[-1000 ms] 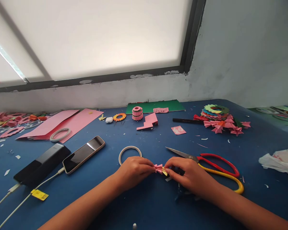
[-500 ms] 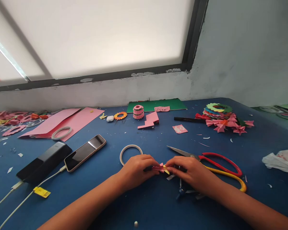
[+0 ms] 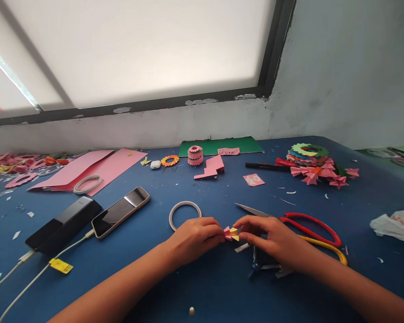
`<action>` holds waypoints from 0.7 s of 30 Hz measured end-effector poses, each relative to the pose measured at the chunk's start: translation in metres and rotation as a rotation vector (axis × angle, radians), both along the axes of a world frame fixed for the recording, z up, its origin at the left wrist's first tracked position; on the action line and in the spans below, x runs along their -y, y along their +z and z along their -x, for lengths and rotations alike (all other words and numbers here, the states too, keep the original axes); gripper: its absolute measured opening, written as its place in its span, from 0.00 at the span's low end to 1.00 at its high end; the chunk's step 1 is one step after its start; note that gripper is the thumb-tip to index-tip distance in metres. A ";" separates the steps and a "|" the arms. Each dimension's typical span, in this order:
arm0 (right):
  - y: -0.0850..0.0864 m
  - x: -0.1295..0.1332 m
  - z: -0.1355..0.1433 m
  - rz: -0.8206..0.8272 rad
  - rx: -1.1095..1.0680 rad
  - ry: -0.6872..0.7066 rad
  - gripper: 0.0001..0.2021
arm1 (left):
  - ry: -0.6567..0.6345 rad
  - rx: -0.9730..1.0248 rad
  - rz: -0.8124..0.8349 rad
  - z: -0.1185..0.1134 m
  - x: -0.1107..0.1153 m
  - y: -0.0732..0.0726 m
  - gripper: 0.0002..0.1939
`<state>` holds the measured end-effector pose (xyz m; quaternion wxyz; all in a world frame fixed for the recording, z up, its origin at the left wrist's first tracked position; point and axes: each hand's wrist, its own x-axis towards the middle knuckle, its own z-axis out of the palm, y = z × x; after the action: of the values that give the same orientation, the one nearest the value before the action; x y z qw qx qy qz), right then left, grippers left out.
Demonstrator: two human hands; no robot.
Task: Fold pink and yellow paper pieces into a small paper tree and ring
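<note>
My left hand is closed on a small folded paper flower, pink with a yellow centre, whose end sticks out past my fingertips to the right. At the yellow end is my right hand, its thumb and index finger slightly apart right beside the paper; whether they touch it I cannot tell. Scissors with one red and one yellow handle lie under and behind my right hand. A roll of narrow tape lies just behind my left hand.
A phone and a black power bank with white cables lie to the left. Pink paper sheets hold another tape roll. Stacked paper rings, a black pen and finished pink flowers are farther back. A plastic bag is at right.
My right thumb and index finger have spread and drawn back a little to the right, so more of the yellow centre shows. My left hand keeps its hold on the flower.
</note>
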<state>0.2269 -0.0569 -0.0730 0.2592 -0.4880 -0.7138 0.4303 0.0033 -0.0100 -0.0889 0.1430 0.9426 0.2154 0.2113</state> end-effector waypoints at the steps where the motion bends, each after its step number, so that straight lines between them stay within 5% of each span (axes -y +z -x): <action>1: 0.000 0.000 0.000 -0.013 0.011 -0.012 0.11 | -0.006 -0.008 -0.008 0.001 0.000 0.001 0.10; 12: 0.000 0.001 0.006 -0.021 -0.006 -0.038 0.09 | -0.048 -0.047 -0.098 0.003 -0.001 0.002 0.12; 21: -0.004 0.007 0.008 -0.285 0.094 -0.071 0.08 | -0.063 -0.048 -0.155 0.002 -0.001 0.001 0.12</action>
<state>0.2186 -0.0639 -0.0774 0.3071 -0.4906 -0.7615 0.2918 0.0013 -0.0091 -0.0879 0.0707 0.9620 0.1718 0.1998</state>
